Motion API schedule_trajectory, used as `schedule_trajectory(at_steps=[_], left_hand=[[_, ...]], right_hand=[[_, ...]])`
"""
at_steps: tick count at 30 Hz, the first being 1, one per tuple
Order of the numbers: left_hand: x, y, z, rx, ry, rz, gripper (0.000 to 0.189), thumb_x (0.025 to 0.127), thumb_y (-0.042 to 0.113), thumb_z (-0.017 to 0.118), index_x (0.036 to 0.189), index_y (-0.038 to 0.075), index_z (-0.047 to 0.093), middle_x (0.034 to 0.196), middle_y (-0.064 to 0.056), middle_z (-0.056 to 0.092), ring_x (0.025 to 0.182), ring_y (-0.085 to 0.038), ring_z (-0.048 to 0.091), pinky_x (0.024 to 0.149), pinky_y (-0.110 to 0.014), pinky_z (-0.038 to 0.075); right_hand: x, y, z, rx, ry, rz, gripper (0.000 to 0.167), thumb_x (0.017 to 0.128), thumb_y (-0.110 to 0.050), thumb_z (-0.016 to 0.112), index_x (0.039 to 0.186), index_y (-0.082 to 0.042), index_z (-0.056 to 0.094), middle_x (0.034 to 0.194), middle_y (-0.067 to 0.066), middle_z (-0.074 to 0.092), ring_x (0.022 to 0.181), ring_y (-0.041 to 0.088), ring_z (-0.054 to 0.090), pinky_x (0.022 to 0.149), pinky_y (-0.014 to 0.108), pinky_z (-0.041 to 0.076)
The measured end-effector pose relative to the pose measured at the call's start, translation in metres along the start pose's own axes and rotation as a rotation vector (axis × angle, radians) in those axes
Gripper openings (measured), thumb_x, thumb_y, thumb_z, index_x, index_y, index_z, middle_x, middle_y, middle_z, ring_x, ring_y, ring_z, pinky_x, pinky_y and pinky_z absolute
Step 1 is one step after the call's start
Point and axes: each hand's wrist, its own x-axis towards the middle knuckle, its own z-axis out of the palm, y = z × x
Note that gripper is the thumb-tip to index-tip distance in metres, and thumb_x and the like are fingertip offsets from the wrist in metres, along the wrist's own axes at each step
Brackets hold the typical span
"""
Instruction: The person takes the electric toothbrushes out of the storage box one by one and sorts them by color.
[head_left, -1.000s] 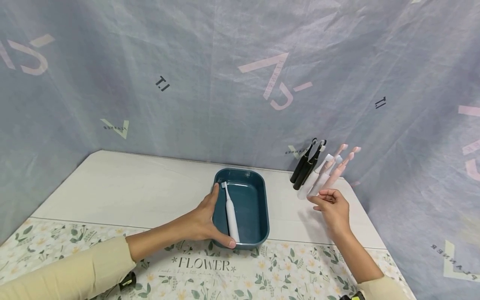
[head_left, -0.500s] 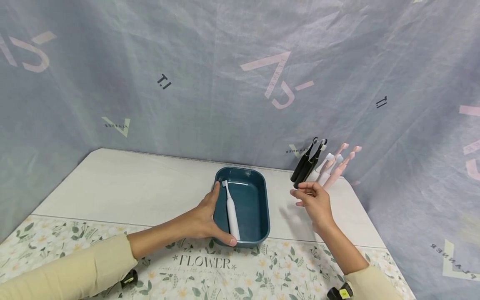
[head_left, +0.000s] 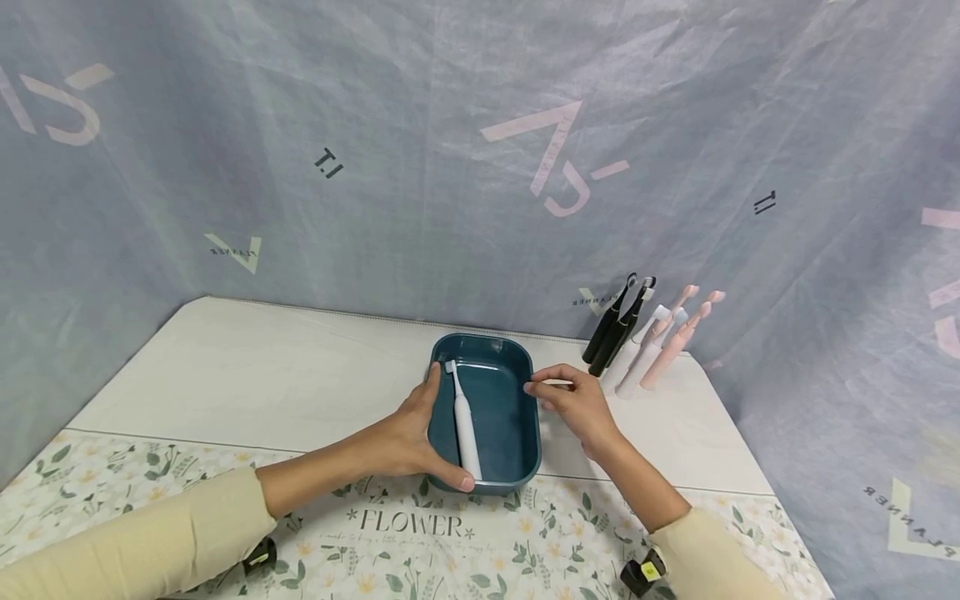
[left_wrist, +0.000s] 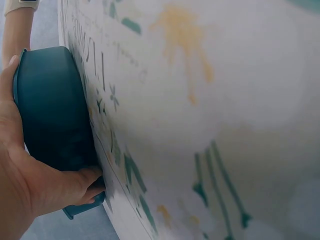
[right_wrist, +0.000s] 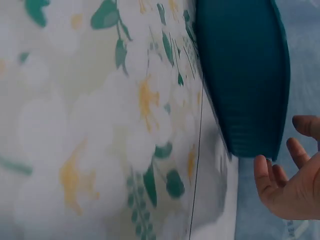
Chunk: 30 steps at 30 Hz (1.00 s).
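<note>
A dark teal rectangular tray (head_left: 498, 417) sits on the table in the middle of the head view. Inside it, along the left wall, lies a white electric toothbrush (head_left: 465, 433) with its brush head toward the far end. My left hand (head_left: 408, 437) grips the tray's left side, thumb over the near rim; the left wrist view shows its fingers bent against the outer wall. At the right rim, my right hand (head_left: 577, 404) has loosely bent fingers and holds nothing. In the right wrist view its fingertips are close to the rim; whether they touch is unclear.
Upright electric toothbrushes stand at the back right: black ones (head_left: 617, 333), white ones (head_left: 641, 364) and pink ones (head_left: 671, 358). A grey-blue patterned curtain (head_left: 375, 167) hangs behind. Flower-printed cloth (head_left: 405, 550) covers the table's front part.
My right hand has moved left from beside the standing toothbrushes to the tray's right rim. The left hand, the tray and the white toothbrush inside stay put.
</note>
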Motion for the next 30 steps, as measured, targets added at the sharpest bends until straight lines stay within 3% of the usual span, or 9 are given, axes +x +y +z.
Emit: schedule_trajectory(at_steps=[3, 11, 16, 21, 30], left_hand=[[0.000, 0.000, 0.000, 0.005, -0.003, 0.000, 0.180, 0.063, 0.064, 0.109, 0.180, 0.023, -0.022, 0.190, -0.020, -0.012, 0.177, -0.048, 0.003, 0.136, -0.074, 0.027], [0.000, 0.000, -0.001, 0.010, -0.015, 0.008, 0.179, 0.065, 0.065, 0.107, 0.180, 0.022, -0.023, 0.190, -0.021, -0.012, 0.177, -0.049, 0.003, 0.136, -0.074, 0.026], [-0.001, 0.000, -0.002, 0.007, -0.017, -0.005, 0.179, 0.065, 0.066, 0.107, 0.180, 0.023, -0.023, 0.190, -0.021, -0.012, 0.177, -0.049, 0.003, 0.136, -0.074, 0.026], [-0.001, 0.000, -0.001, 0.002, -0.023, -0.015, 0.178, 0.066, 0.065, 0.107, 0.180, 0.023, -0.023, 0.190, -0.022, -0.012, 0.176, -0.051, 0.003, 0.134, -0.076, 0.027], [0.000, 0.000, -0.001, 0.009, -0.023, -0.007, 0.178, 0.067, 0.066, 0.106, 0.179, 0.022, -0.025, 0.189, -0.023, -0.011, 0.176, -0.052, 0.005, 0.133, -0.077, 0.028]], right_hand=[[0.001, -0.001, 0.009, -0.011, -0.022, -0.009, 0.029, 0.103, -0.025, 0.084, 0.125, -0.006, 0.081, 0.135, 0.012, 0.079, 0.121, 0.021, 0.078, 0.112, 0.050, 0.060], [0.003, -0.003, 0.026, -0.123, -0.055, -0.040, 0.031, 0.099, -0.027, 0.086, 0.121, -0.006, 0.081, 0.152, 0.017, 0.068, 0.137, 0.039, 0.069, 0.108, 0.052, 0.056], [0.006, -0.002, 0.033, -0.150, -0.060, -0.055, 0.037, 0.096, -0.027, 0.089, 0.124, -0.004, 0.081, 0.156, 0.019, 0.066, 0.139, 0.041, 0.064, 0.111, 0.060, 0.055], [0.007, -0.005, 0.040, -0.200, -0.048, -0.080, 0.046, 0.090, -0.026, 0.094, 0.127, 0.000, 0.081, 0.150, 0.021, 0.070, 0.143, 0.042, 0.062, 0.115, 0.062, 0.055], [0.005, -0.011, 0.051, -0.317, -0.033, 0.001, 0.059, 0.084, -0.034, 0.099, 0.132, -0.005, 0.078, 0.169, 0.033, 0.037, 0.156, 0.054, 0.043, 0.122, 0.070, 0.048]])
